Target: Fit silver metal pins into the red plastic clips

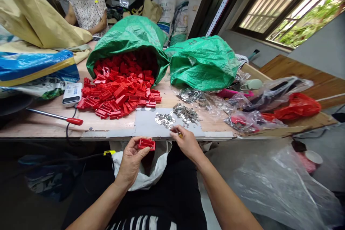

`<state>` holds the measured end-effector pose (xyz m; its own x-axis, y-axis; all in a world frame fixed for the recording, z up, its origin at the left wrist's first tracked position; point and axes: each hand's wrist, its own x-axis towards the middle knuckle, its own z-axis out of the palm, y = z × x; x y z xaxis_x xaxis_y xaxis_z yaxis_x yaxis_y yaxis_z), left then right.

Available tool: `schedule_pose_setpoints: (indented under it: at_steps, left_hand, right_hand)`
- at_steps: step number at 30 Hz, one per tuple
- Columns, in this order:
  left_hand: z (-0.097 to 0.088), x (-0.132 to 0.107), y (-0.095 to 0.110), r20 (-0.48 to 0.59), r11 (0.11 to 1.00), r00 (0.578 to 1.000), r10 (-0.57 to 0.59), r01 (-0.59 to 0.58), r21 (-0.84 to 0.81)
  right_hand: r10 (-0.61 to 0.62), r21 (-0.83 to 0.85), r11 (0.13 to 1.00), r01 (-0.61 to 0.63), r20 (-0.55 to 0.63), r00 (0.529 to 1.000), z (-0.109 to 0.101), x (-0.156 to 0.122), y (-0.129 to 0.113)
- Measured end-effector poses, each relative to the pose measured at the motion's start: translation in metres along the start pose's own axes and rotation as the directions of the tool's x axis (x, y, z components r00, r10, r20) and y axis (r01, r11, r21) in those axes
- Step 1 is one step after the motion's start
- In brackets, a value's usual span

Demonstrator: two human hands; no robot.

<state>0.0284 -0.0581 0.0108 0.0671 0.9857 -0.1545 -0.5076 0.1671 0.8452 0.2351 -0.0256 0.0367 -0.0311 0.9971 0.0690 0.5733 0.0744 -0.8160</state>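
My left hand (131, 158) is closed, its thumb and fingers pinching a small red plastic housing (147, 144) over the table's front edge. The housing's hollow side faces up. To the right, my right hand (185, 142) grips a slim tool with a yellow handle (180, 135); most of it is hidden in the fingers. The tool's thin end points toward a pile of small shiny metal pieces (164, 119) on a grey sheet (145, 124). Beside that lies a second pile of small metal parts (186, 112).
A green sack (126, 32) spills many red housings (118, 95) onto the table. Another green sack (202, 63) stands right of it. A white bag (147, 181) hangs open below my hands. A red-handled rod (74, 120) lies left. Across the table sits a person (91, 10).
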Motion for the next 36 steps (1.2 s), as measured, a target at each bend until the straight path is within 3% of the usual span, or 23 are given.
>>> schedule_pose_setpoints:
  at_steps: [2,4,12,17,22,28,36]
  left_hand:
    - [-0.001,0.0,0.0,-0.005,1.0,1.0,0.004,-0.004,0.018]
    - [-0.001,0.0,-0.001,0.004,0.999,1.0,0.003,-0.004,0.039]
    - [-0.003,0.0,-0.003,0.031,0.998,1.0,-0.008,0.006,0.067]
    - [-0.004,0.001,-0.003,0.028,0.998,0.999,-0.023,0.021,0.063]
    - [0.0,0.004,0.003,-0.003,0.998,0.998,-0.056,0.056,0.0]
    - [0.006,0.008,0.011,0.043,0.992,0.995,-0.092,0.096,-0.086]
    - [0.011,0.011,0.02,0.075,0.978,0.992,-0.106,0.117,-0.17]
  right_hand:
    - [-0.064,-0.237,0.97,0.045,-0.071,0.995,-0.008,0.011,0.008]
    - [-0.089,-0.346,0.936,0.066,-0.051,0.995,-0.009,0.019,0.015]
    - [-0.106,-0.472,0.876,0.099,0.011,0.994,0.003,0.034,0.008]
    - [-0.072,-0.404,0.912,0.068,0.006,0.997,0.001,0.04,0.008]
    - [-0.056,-0.226,0.973,0.049,-0.023,0.998,-0.007,0.035,0.002]
    - [-0.151,0.046,0.988,0.147,0.132,0.98,0.003,0.012,-0.03]
    - [-0.311,0.051,0.95,0.307,0.183,0.933,0.021,-0.003,-0.043]
